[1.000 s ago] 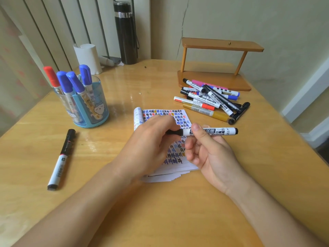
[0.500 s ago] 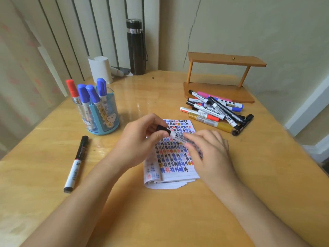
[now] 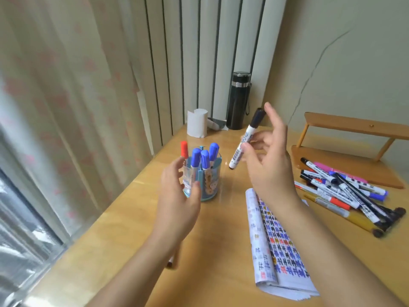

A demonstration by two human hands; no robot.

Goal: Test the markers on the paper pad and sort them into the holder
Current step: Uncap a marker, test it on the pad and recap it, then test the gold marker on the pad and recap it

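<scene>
Capped black marker (image 3: pixel 245 140) tilted above holder (image 3: pixel 202 182).

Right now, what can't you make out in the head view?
- Marker lying on the table: mostly hidden behind the left forearm.
- Right hand grip on the black-capped marker: motion blur, contact unclear.
- Left hand against the holder: touching or just in front, cannot tell.
- Pile of markers: labels too small.
- Paper pad: the right forearm crosses its upper right corner.
</scene>
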